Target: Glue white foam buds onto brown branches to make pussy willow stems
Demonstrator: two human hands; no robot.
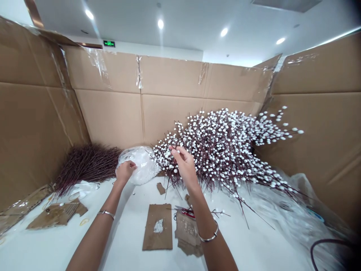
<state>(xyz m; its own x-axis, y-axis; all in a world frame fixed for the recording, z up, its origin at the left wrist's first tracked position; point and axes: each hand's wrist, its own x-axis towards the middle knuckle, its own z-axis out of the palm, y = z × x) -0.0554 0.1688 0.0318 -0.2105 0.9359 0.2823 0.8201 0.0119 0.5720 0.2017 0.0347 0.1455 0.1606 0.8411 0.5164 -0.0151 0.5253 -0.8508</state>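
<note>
- Plastic is forming a clear, bulging bag (145, 171) on the far side of the white desk (126, 233); it is holding a white mass whose separate pieces are too blurred to tell.
- The left hand (125, 172) is resting at the bag's near left side, fingertips drawn together; whether they are gripping anything, I cannot tell.
- The right hand (184, 162) is pinching a thin dark stem (173, 148) just in front of the heap.
- A large heap of brown, white-berried branches (222, 146) is lying right of the bag, and a bundle of bare dark-brown stems (87, 165) is lying left of it.
- A flat brown cardboard rectangle (158, 241) is carrying a white smear (158, 226), near red-handled scissors (188, 213).
- Tall brown cardboard panels (169, 79) are enclosing the desk's back and sides.
</note>
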